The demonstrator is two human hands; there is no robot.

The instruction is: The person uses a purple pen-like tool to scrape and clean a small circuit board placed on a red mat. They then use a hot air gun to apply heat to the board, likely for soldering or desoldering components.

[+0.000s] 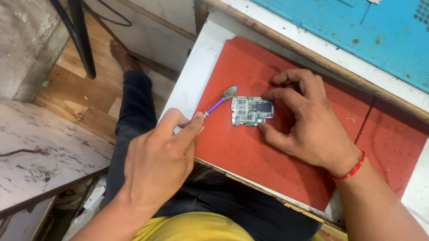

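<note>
Wooden floor [79, 75], marble-patterned side table [5, 157], blue mat [375, 31]
</note>
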